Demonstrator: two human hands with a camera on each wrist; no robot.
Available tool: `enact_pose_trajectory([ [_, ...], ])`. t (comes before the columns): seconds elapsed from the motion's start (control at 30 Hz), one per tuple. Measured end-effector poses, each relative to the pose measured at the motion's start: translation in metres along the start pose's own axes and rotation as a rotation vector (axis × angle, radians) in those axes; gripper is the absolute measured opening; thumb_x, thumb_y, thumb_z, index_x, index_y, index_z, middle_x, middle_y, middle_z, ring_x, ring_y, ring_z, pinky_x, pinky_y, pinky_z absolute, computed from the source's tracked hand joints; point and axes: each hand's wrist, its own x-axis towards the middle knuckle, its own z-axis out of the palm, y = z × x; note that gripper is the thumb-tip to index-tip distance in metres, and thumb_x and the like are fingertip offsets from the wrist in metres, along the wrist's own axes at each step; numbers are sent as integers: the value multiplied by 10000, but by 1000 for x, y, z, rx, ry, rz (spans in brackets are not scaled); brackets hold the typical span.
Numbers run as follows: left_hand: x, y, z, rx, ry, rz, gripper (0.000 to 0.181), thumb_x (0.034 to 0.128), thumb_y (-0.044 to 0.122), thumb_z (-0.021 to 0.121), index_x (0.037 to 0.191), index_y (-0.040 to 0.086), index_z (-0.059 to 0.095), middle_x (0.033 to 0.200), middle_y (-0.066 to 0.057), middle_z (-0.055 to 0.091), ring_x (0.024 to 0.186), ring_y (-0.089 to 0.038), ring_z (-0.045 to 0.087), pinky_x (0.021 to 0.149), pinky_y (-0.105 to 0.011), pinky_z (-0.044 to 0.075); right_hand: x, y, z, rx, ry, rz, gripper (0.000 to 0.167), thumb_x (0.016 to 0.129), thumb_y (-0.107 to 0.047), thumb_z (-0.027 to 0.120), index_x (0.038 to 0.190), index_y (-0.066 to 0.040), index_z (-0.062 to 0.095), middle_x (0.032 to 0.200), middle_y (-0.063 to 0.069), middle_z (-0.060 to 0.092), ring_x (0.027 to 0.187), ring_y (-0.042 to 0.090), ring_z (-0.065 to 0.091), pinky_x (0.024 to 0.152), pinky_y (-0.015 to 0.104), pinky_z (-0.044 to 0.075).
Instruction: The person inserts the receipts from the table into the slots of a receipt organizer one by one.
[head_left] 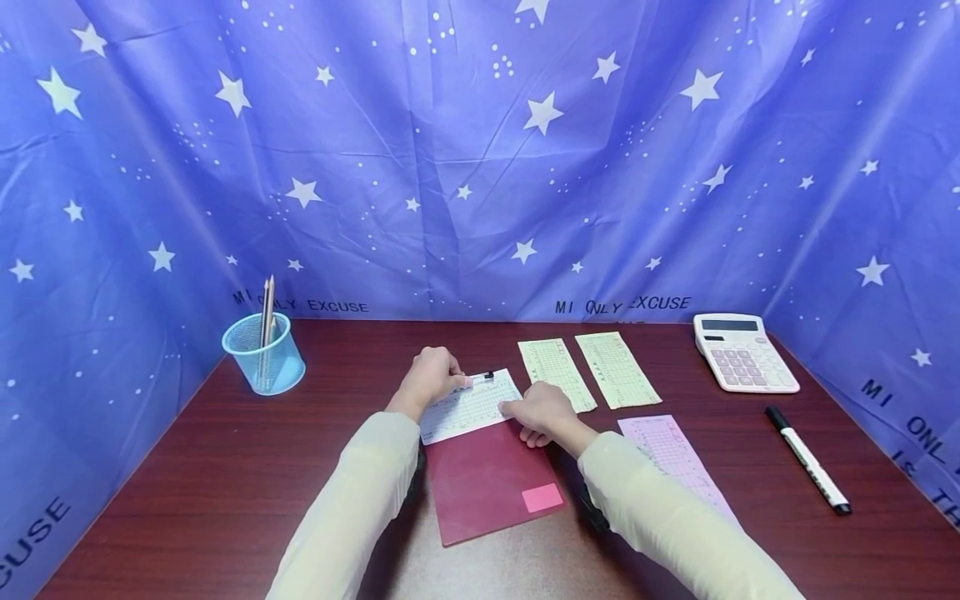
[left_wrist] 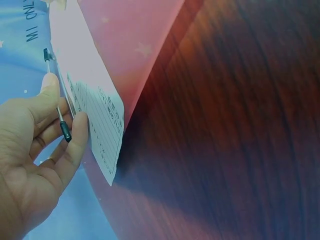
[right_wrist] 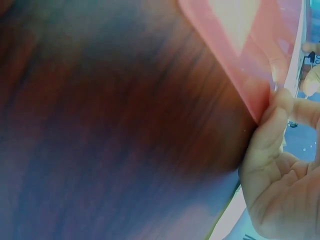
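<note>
A dark red clipboard [head_left: 480, 487] with a pink label lies in the middle of the table, slightly turned. Across its top half is a white printed slip [head_left: 468, 414]. My left hand [head_left: 431, 377] holds the clipboard's wire clip [left_wrist: 62, 117] at the top edge, thumb on the wire and fingers behind it. The clip has black ends. At the slip's right edge my right hand [head_left: 546, 412] pinches the paper, its thumb on top. In the right wrist view, that right hand [right_wrist: 285, 170] is beside the board's edge; its fingertips are partly hidden.
Two pale green slips [head_left: 618, 370] lie behind and right of my right hand. A pink slip [head_left: 671, 454] is partly under the right sleeve. Farther right are a white calculator [head_left: 746, 354] and a marker [head_left: 808, 460]. A blue mesh cup [head_left: 281, 367] with pencils stands at left.
</note>
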Motion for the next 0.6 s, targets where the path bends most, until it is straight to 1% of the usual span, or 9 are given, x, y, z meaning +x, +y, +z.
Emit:
enact_pose_trajectory([
  [0.13, 1, 1, 0, 3, -1, -3, 180, 888, 239, 810, 824, 71, 807, 864, -31, 750, 833, -195, 617, 819, -374, 528, -1, 0, 1, -50, 25, -17, 372, 880, -300, 680, 603, -54, 644, 472, 34, 608, 410, 123, 598, 426, 269, 531],
  [0.27, 1, 0, 0, 4, -2, -6, 182, 889, 240, 809, 827, 69, 807, 862, -32, 750, 833, -197, 616, 825, -375, 529, -1, 1, 2, -75, 37, -22, 363, 871, -294, 669, 601, -54, 646, 472, 32, 607, 418, 129, 609, 428, 269, 531],
  [0.33, 1, 1, 0, -1, -5, -13, 181, 890, 241, 808, 828, 71, 808, 860, -31, 750, 835, -197, 620, 830, -376, 530, 0, 1, 1, -66, 25, -17, 369, 875, -298, 675, 605, -48, 645, 477, 39, 610, 417, 128, 607, 429, 269, 532],
  [0.47, 0, 1, 0, -11, -7, -18, 177, 891, 238, 807, 823, 74, 808, 856, -28, 750, 841, -197, 633, 833, -379, 536, 2, 0, -1, -1, -30, 8, 407, 880, -346, 729, 636, -36, 630, 501, 70, 621, 411, 124, 590, 436, 273, 539],
  [0.6, 0, 2, 0, -17, -14, -25, 180, 887, 243, 812, 827, 73, 807, 865, -32, 749, 856, -206, 630, 839, -377, 534, 3, 0, -2, 24, -59, 21, 435, 834, -382, 807, 665, -32, 613, 513, 88, 623, 408, 127, 581, 438, 282, 543],
])
